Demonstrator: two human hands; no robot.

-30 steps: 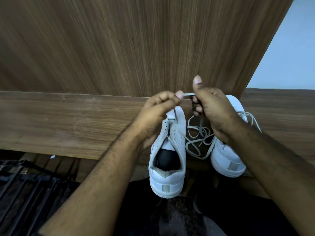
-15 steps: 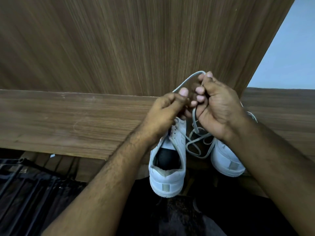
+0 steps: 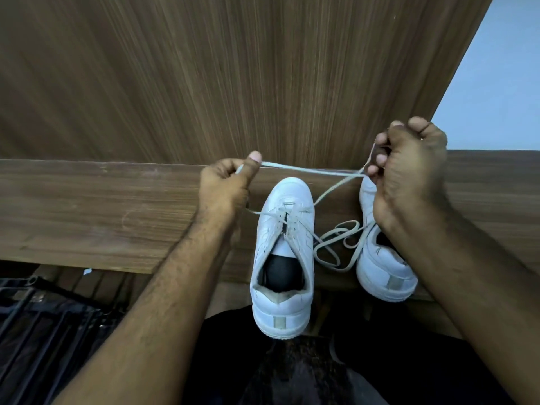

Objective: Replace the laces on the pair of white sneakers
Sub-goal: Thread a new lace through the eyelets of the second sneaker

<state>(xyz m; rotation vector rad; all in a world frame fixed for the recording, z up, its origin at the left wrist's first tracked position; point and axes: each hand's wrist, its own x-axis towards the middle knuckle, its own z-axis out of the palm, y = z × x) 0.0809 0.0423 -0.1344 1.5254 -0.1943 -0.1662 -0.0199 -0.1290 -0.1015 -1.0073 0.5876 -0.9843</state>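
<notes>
My left hand point(image 3: 226, 182) pinches one end of the lace point(image 3: 309, 170); my right hand point(image 3: 409, 168) grips the other part, fingers curled round it. The lace runs taut, side to side, above the toe of the left sneaker point(image 3: 285, 252), which sits on the wooden shelf point(image 3: 102, 211) pointing away from me. From the right hand it slants down-left to the low eyelets. Right sneaker point(image 3: 382, 267) lies under my right wrist, loose lace point(image 3: 336, 244) coiled between the shoes. Left hand looks nearer the eyelets.
</notes>
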